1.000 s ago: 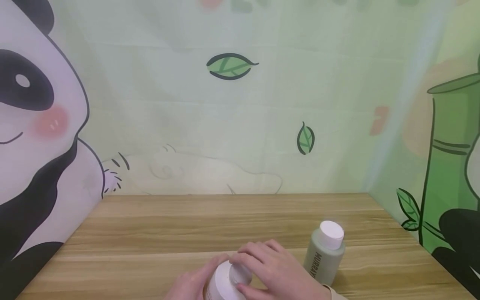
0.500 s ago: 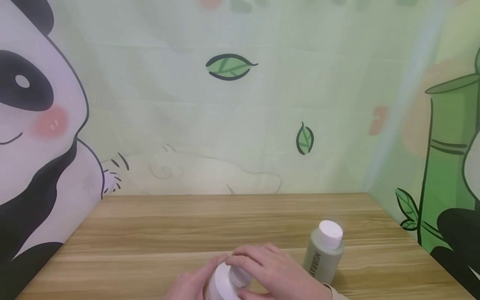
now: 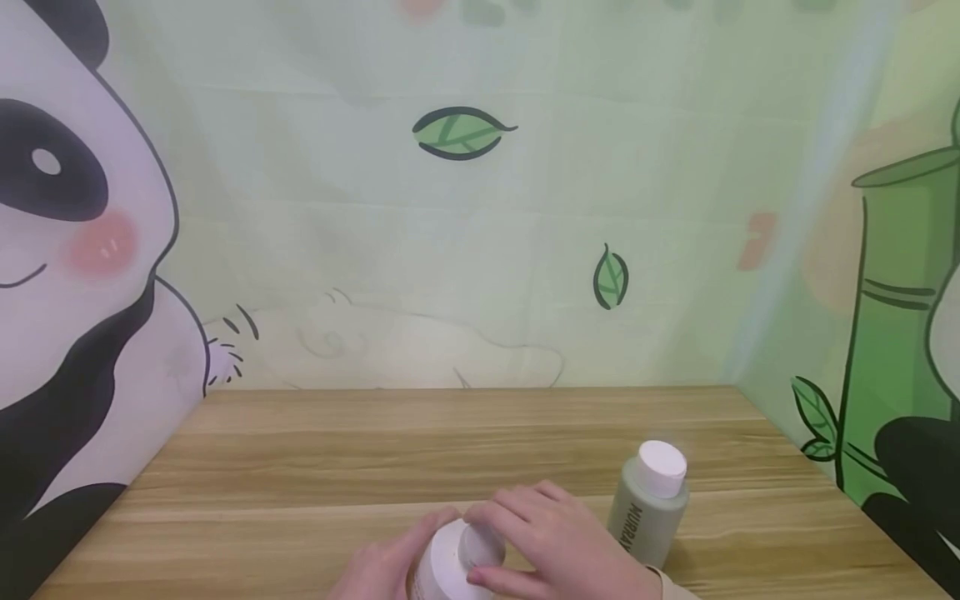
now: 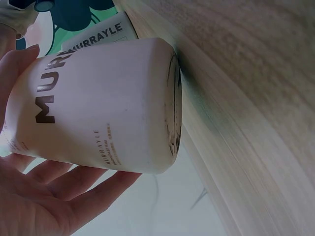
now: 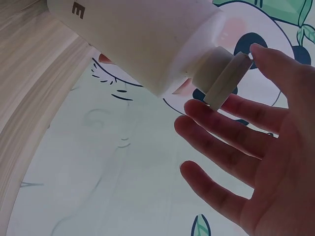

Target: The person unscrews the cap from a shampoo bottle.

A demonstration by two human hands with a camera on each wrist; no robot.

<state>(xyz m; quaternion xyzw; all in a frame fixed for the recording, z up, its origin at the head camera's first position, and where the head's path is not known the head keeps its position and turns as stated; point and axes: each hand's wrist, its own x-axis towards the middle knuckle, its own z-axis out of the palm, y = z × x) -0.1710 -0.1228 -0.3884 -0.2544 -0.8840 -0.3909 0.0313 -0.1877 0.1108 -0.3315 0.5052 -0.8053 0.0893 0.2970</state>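
A white bottle (image 3: 442, 565) with brown lettering stands in front of me. My left hand (image 3: 382, 567) grips its side, with the thumb on one face and the fingers round the other. In the left wrist view part of the underside of the bottle (image 4: 93, 108) shows close to the tabletop, so it looks tilted. My right hand (image 3: 562, 542) pinches the bottle's white cap (image 3: 480, 546) between thumb and fingertips. The right wrist view shows the cap (image 5: 228, 81) on the neck, with the thumb at one edge and fingertips at the opposite edge.
A grey-green bottle (image 3: 648, 512) lettered MURRAY, its white cap (image 3: 662, 469) on, stands upright right of my right hand. The wooden tabletop (image 3: 300, 450) reaches back to a printed cloth backdrop (image 3: 360, 250) with a panda, leaves and bamboo.
My right fingers reached further left over the cap half a second ago and have since drawn back, showing more of it. My left hand, the white bottle and the grey-green bottle stay in place.
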